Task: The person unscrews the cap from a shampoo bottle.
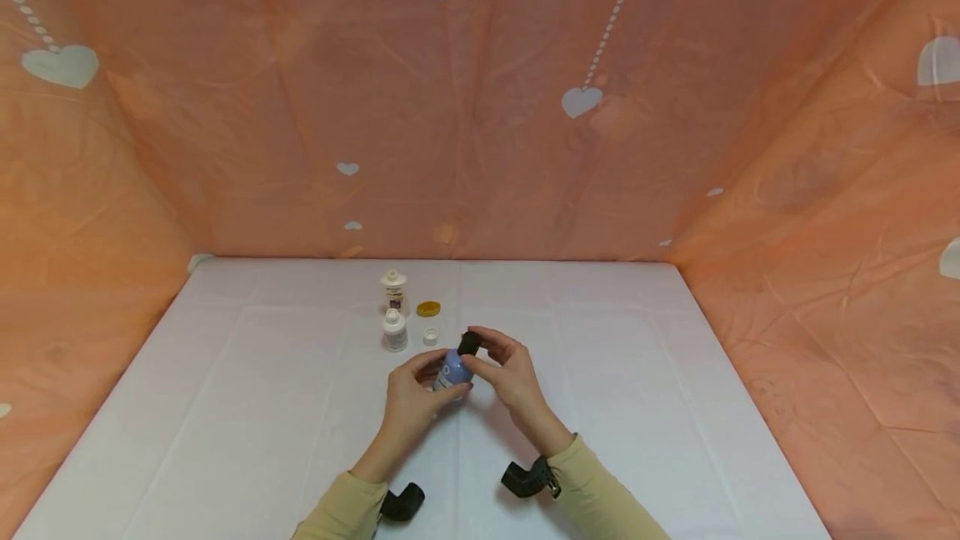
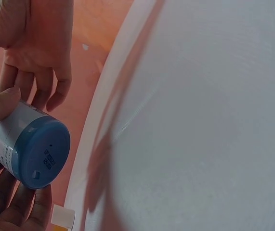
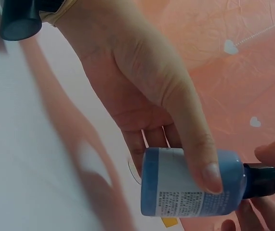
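Observation:
A small blue bottle with a white printed label and a black cap is held tilted above the table. My left hand grips the bottle's body, thumb on one side and fingers on the other. In the left wrist view the blue base of the bottle faces the camera. My right hand pinches the cap between thumb and fingers. The right wrist view shows the cap on the bottle's neck and the left thumb lying across the label.
Two white bottles stand one behind the other, beyond the hands. Beside them lie a yellow lid and a small white cap. A white cloth covers the table, with orange heart-patterned sheeting around it.

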Motion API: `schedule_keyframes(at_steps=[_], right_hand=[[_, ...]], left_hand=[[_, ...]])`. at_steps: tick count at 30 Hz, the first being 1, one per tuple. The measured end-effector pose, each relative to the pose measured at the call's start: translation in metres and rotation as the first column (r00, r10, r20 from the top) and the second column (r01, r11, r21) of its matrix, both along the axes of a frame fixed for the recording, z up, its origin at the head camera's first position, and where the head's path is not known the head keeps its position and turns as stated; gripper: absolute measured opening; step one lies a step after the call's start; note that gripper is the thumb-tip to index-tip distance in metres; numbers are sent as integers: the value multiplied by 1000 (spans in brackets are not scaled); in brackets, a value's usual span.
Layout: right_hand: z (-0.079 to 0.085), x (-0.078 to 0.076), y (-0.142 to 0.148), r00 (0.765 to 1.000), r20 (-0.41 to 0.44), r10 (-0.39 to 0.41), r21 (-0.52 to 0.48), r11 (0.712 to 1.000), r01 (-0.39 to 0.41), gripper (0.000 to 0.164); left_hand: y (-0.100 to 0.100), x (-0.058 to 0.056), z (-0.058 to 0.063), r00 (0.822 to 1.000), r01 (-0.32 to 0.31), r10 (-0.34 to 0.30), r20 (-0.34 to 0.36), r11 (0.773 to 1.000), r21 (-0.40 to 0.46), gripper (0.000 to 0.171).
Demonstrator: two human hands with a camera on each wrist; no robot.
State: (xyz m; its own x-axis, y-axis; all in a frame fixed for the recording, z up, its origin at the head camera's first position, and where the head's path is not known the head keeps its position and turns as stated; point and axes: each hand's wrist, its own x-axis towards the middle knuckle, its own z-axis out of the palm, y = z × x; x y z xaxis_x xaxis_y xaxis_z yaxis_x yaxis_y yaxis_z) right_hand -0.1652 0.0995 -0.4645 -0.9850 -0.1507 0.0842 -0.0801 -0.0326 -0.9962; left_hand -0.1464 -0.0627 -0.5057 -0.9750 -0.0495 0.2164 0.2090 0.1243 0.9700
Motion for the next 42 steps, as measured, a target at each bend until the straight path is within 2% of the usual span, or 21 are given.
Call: schedule_keyframes(at_steps=[3,8,9,11,15,25,34,42], right_hand=[[11,5,-2,1000,4,-13,13,1000,13,43],[19,9,-6,998,-8,-67,11,998,67,41],[19,9,-6,997,-7,-78,12,997,78,41],[19,9,-7,995,-6,-97,12,995,97,39],[19,8,-8,993,6,-120,-9,993,120,38],[19,9,-8,990,-1,-138,-6,990,138,34],[19,11,-6,996,0,-88,11,996,88,30],[19,11,-2,999,-9,-51,26,998,52,33]], left_hand=[[1,0,2,1000,-2,2,-13,1000,-2,54],[3,10,28,1000,13,-13,-13,1000,-12,51],[3,10,28,1000,11,-11,-5,1000,-11,51],[3,8,23,1000,7,-7,4,1000,-5,52],[2,0,2,1000,-5,5,-9,1000,4,54],[2,0,0,1000,3,-3,-26,1000,1,54],[1,1,-1,1000,-3,3,-13,1000,-21,54],[0,-1,-3,1000,-12,12,-29,1000,-18,54]])
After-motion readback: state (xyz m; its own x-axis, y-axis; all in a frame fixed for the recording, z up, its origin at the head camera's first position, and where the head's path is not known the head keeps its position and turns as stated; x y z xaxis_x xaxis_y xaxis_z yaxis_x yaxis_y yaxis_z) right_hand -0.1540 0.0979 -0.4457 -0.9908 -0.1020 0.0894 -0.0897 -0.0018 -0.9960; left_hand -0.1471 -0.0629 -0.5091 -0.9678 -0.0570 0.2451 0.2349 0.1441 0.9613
